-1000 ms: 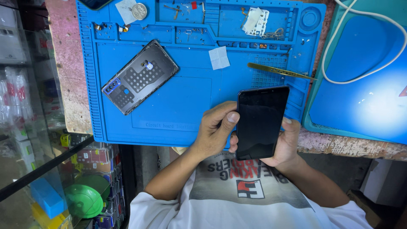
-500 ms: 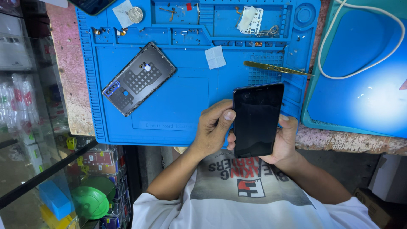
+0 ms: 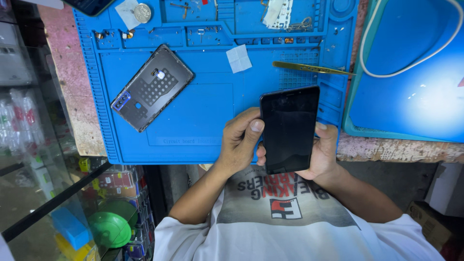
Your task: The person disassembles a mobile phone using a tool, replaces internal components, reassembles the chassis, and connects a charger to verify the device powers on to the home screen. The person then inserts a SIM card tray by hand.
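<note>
Both hands held a black phone (image 3: 289, 129) upright over the near edge of the blue work mat (image 3: 203, 111), screen side toward the camera and dark. The left hand (image 3: 240, 140) was closed around the phone's left edge, thumb pressed near the upper part of that edge. The right hand (image 3: 323, 153) cupped the right edge and lower corner from behind, its grip likewise closed on the phone.

The phone's front appeared whole, with the glass seated in its frame; whether the rear was covered could not be told from this view. A dark back cover (image 3: 152, 88), inner side up, lay apart on the mat to the left, well clear of the phone, so refitting it was judged not yet done. Brass tweezers (image 3: 311, 68) rested on the mat just beyond the phone's top edge. A small white paper square (image 3: 239, 58) lay nearby. Small screws and parts sat in the mat's far compartments, which suggested assembly remained unfinished. The bench (image 3: 391, 150) edge showed under the mat.
</note>
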